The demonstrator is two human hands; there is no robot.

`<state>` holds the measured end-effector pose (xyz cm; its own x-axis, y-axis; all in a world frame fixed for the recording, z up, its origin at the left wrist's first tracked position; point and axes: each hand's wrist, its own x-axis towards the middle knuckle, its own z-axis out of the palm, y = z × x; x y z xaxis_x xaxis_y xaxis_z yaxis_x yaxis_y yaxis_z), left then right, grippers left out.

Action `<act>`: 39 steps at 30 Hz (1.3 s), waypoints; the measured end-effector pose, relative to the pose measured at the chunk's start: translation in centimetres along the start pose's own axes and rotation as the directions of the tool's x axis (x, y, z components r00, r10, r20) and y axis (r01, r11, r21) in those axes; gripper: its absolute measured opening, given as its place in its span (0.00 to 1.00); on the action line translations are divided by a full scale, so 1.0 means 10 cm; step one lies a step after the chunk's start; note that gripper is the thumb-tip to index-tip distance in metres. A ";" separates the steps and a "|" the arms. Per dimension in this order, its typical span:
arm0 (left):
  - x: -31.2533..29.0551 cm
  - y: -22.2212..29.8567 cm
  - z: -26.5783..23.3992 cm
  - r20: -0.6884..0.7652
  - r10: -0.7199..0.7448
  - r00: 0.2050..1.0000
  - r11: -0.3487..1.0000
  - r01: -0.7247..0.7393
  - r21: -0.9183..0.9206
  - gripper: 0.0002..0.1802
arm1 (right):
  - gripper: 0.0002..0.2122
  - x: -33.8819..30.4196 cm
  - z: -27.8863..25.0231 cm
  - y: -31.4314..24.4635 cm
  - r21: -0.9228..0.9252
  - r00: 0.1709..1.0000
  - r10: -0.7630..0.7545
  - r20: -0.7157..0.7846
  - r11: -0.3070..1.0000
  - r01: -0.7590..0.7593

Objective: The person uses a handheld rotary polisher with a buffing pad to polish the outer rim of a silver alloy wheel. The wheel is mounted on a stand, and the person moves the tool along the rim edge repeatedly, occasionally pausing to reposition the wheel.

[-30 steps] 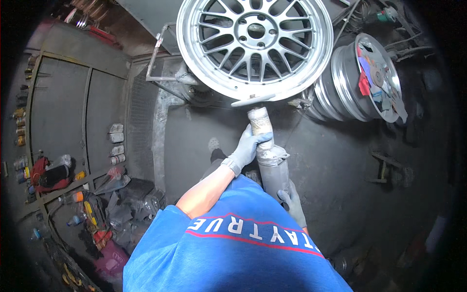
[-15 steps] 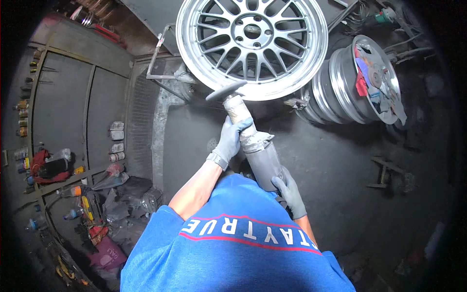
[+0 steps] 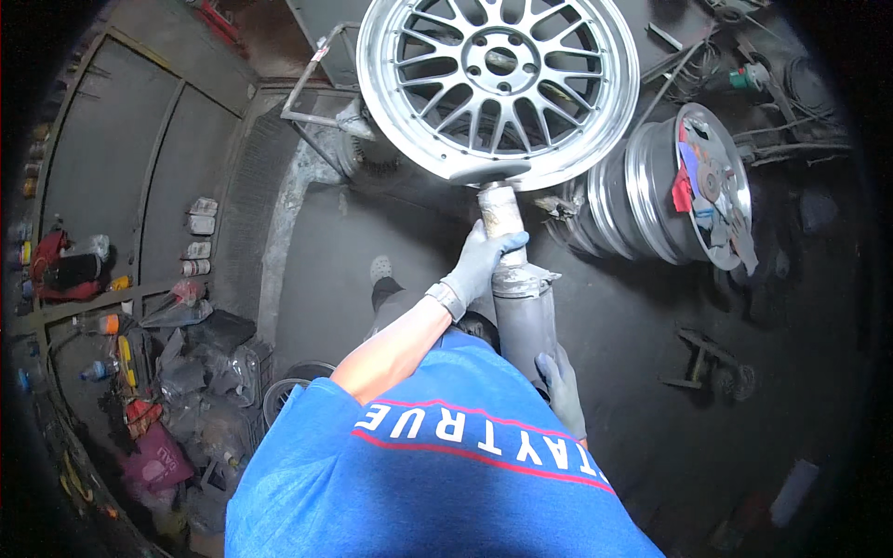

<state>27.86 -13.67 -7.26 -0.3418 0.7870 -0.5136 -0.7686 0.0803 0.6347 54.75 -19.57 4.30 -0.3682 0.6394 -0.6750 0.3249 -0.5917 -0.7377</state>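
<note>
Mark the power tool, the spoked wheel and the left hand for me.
Power tool (image 3: 524, 318): head view, on its grey body.
Spoked wheel (image 3: 479, 56): head view, on its hub face.
Left hand (image 3: 474, 268): head view, on its gloved back.

The upper edge crops the silver wheel.

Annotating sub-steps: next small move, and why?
Perhaps ease the flat grey disc onto the silver spoked metal wheel: they overlap at the rim, contact unclear; the grey-gloved left hand and grey-gloved right hand hold the grey cylindrical tool.
</note>
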 end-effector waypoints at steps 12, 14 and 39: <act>-0.12 0.15 -0.13 -0.085 0.008 0.996 0.999 -0.012 -0.046 0.28 | 0.30 0.20 -0.06 0.10 -0.089 0.999 0.020 0.034 0.996 -0.017; -0.08 0.03 -0.05 -0.024 0.006 1.000 1.000 -0.006 -0.027 0.29 | 0.30 0.13 -0.12 0.18 -0.058 1.000 0.005 0.003 0.998 -0.005; 0.10 0.54 -0.28 -0.142 0.040 0.989 0.998 -0.047 -0.043 0.23 | 0.32 0.44 0.07 -0.25 -0.142 0.990 0.031 0.137 0.990 -0.011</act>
<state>21.82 -14.18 -5.94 -0.4458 0.6946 -0.5646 -0.7744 0.0170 0.6324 51.71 -15.59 3.22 -0.4740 0.5477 -0.6895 0.4494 -0.5229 -0.7243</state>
